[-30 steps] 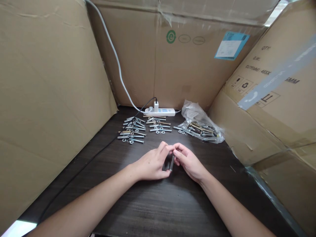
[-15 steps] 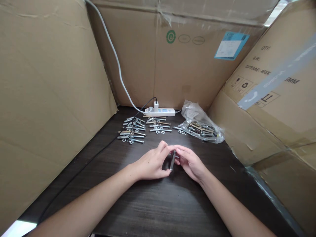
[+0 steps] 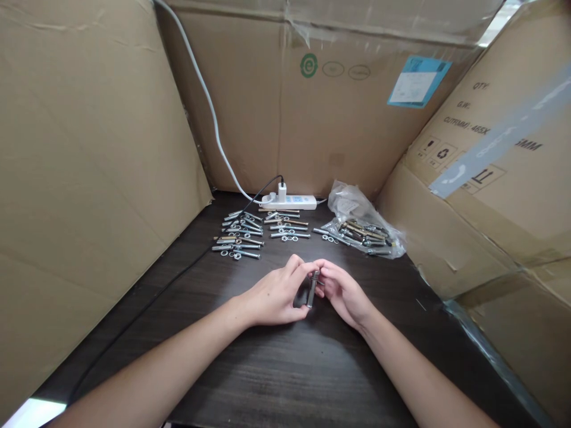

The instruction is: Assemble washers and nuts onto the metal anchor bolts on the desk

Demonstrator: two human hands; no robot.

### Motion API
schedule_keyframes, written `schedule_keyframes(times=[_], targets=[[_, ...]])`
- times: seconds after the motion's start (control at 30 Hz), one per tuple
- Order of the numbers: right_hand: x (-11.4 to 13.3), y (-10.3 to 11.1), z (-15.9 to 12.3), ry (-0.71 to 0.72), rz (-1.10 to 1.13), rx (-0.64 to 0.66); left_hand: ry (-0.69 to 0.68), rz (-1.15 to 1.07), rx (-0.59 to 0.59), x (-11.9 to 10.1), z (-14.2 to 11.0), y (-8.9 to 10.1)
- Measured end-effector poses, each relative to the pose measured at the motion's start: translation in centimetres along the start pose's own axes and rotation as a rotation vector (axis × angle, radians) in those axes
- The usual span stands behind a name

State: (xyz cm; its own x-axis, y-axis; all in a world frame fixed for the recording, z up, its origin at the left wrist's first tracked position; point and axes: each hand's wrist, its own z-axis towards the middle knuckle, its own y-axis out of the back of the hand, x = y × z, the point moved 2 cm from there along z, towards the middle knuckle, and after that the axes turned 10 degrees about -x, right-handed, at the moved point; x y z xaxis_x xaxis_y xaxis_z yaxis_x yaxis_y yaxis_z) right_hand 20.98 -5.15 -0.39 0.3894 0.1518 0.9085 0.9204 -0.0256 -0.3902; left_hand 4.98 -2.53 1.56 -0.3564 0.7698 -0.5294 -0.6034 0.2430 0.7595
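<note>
My left hand (image 3: pixel 279 294) pinches a metal expansion bolt (image 3: pixel 311 292) lengthwise, thumb under its lower end and index finger near the top. Closed around the bolt's upper end are the fingers of my right hand (image 3: pixel 341 291); a ring or nut seems to sit there, too small to name. A thin bit of metal shows between the right fingers. Beyond my hands lie loose bolts, sleeves, nuts and washers, in a left group (image 3: pixel 243 246) and a middle group (image 3: pixel 289 228). A few more pieces (image 3: pixel 330 236) lie farther right.
A clear plastic bag (image 3: pixel 357 208) with more expansion bolts rests at the back right. Behind the groups stands a white power strip (image 3: pixel 298 203) with a charger; a black cable (image 3: pixel 165 279) crosses the dark table's left side. Cardboard walls (image 3: pixel 241 113) enclose the table on three sides.
My right fingers have shifted slightly at the bolt's upper end, and more of that end shows. My left hand stays almost still.
</note>
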Motion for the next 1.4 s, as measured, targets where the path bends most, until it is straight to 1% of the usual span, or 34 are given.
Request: schedule_keyframes(times=[0.07,0.27,0.57,0.7,0.83,1.07,1.23,1.4], targets=[[0.3,0.0,0.0,-0.003,0.021,0.014,-0.006,-0.020,0.005,0.0,0.0,0.0],[0.6,-0.1,-0.1,-0.010,-0.025,0.018,-0.007,-0.014,-0.009,-0.1,0.0,0.0],[0.1,-0.1,-0.1,0.035,-0.088,-0.044,0.008,0.004,0.011,0.0,0.0,0.0],[0.5,-0.3,0.0,0.025,-0.053,-0.018,0.016,-0.018,-0.003,0.0,0.0,0.0],[0.5,-0.2,-0.1,0.036,-0.081,-0.009,0.005,-0.014,-0.016,0.0,0.0,0.0],[-0.1,0.3,0.2,0.089,-0.169,-0.071,0.001,-0.001,-0.019,0.0,0.0,0.1],[-0.5,0.4,0.5,0.075,-0.191,-0.094,0.028,0.033,0.004,0.1,0.0,0.0],[-0.7,0.3,0.4,0.054,-0.190,-0.132,0.061,0.016,0.014,0.1,0.1,-0.1]])
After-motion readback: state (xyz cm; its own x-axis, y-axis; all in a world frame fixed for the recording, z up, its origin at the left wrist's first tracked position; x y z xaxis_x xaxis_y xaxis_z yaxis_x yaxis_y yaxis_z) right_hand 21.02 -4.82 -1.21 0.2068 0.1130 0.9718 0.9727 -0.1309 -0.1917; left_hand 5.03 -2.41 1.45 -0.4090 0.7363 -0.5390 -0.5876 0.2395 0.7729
